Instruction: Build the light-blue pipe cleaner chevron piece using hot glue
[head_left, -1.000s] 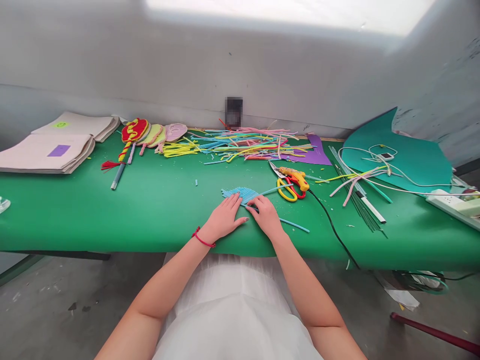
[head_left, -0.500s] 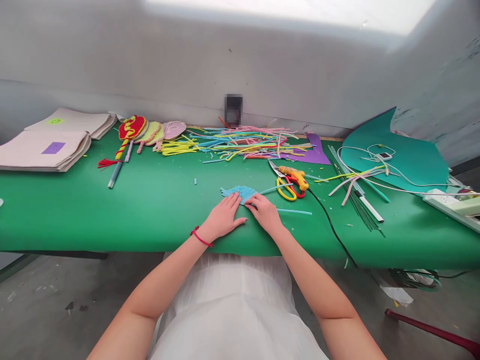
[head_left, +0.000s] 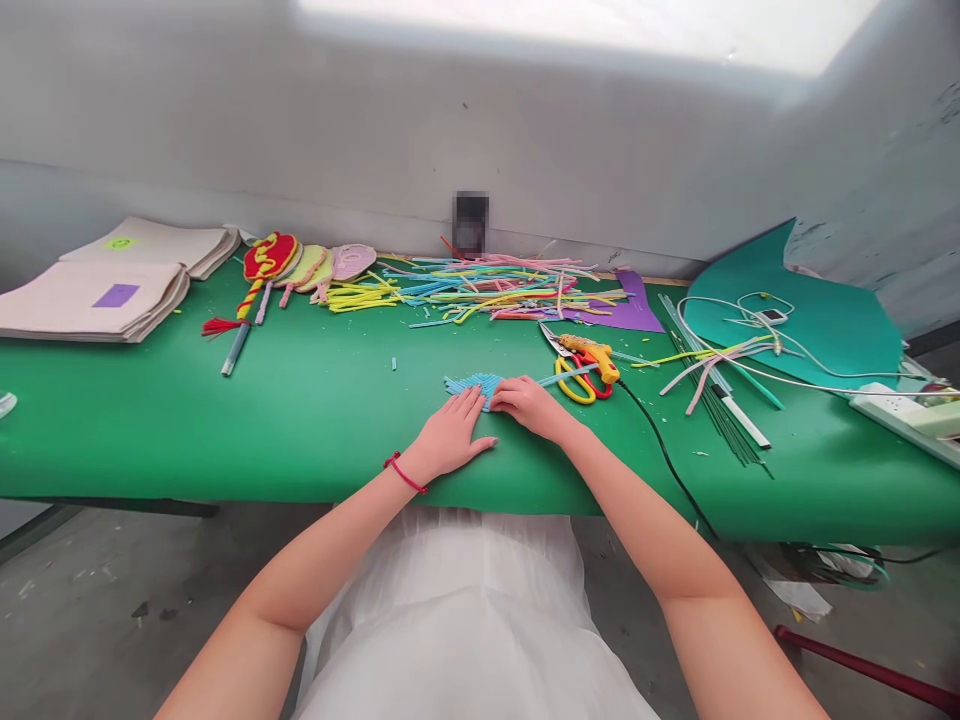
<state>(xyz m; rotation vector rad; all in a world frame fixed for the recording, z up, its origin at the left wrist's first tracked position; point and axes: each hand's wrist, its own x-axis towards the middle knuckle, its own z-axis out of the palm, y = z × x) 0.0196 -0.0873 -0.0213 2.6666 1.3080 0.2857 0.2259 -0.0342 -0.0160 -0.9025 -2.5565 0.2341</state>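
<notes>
My left hand [head_left: 448,440] lies flat on the green table cover [head_left: 315,420] with its fingers stretched out, and the fingertips press on a small light blue mat of parallel sticks [head_left: 472,383]. My right hand [head_left: 531,404] rests on the mat's right side, fingers pressed together and pointing left. They seem to pinch a light blue stick, most of it hidden under the hand. Another light blue stick [head_left: 561,377] runs from behind this hand toward the scissors.
Yellow-handled scissors [head_left: 574,385] and a yellow glue gun [head_left: 596,355] with a black cord lie right of my hands. Behind are a heap of coloured sticks [head_left: 495,285], finished fan shapes [head_left: 300,265], cloth bags [head_left: 97,300], teal felt [head_left: 817,320], cables and a power strip [head_left: 900,410].
My right hand slid up and left onto the blue mat. The loose blue stick trailing right of it swung round and is no longer seen. My left hand stayed put.
</notes>
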